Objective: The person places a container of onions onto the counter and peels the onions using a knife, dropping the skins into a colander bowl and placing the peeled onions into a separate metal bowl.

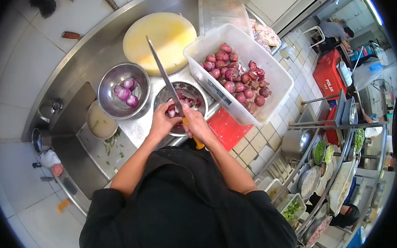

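My right hand [196,124] is closed round the yellow handle of a long knife [162,68], whose blade points up and away to the left. Close beside it, my left hand [162,122] is closed with its fingertips pinched on a red onion [172,112], mostly hidden by the fingers. Both hands are over a perforated metal colander [203,96] with dark red onion skins [191,102] inside. Several peeled purple onions [124,93] lie in a steel bowl [105,81] to the left. A clear plastic bin [268,78] holds many unpeeled red onions [231,74] at the right.
A thick round yellow cutting board [153,36] lies behind the colander. At left is a sink [82,149] with a tub of cloudy liquid [100,123] and a faucet [51,109]. Metal shelving with food trays [308,181] stands right; a person [331,34] is farther back.
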Demonstrator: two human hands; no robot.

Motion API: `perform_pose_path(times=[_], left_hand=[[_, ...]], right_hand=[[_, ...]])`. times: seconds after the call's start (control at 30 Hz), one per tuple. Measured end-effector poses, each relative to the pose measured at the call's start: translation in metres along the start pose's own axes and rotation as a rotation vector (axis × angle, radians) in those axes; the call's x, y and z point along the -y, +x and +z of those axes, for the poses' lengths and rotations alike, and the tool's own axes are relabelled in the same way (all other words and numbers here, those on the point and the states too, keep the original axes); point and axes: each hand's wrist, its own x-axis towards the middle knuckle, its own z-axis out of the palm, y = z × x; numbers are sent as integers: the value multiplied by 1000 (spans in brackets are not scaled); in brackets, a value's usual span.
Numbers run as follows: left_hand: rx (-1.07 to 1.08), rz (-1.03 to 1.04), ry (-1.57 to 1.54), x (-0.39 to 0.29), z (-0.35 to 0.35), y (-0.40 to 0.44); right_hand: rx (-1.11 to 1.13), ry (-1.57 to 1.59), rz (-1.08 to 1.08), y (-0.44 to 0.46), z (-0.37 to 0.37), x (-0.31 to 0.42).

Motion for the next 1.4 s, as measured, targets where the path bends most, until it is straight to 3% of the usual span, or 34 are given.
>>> perform_pose_path(times=[0.17,0.43,0.47,0.53,0.6,0.8,0.83,1.03,1.17,1.27,1.3,1.4], left_hand=[[-49,99,-7,8,-14,-5],[88,-259,-762,9,-28,-9],[77,-318,-823,6,-31,-10],[61,-233,-913,18,-29,-7],[28,-255,-991,13,-29,-3],[-75,-196,-841,-1,-24,8],[-85,-209,-839,-2,-23,9],[0,-152,-679,11,-18,4],[-35,-123,-787,-8,-11,-7],[54,-146,-635,-18,2,-27],[73,-81,-679,-11,11,-32],[100,-120,-816,-5,8,-27]], right_hand=[[-50,249,182,12,-21,-13],[-116,155,170,17,-26,-31],[-106,77,141,14,-26,-28],[-87,-80,81,8,-24,-24],[-178,-414,-91,11,-17,-29],[-108,-584,-100,-26,-1,-20],[-52,-601,34,-30,-3,-12],[-81,-568,-88,-35,-1,-27],[-162,-467,-243,-18,8,-40],[-125,-487,-142,4,7,-35],[-187,-385,-205,4,7,-26],[-75,8,-62,8,6,-26]])
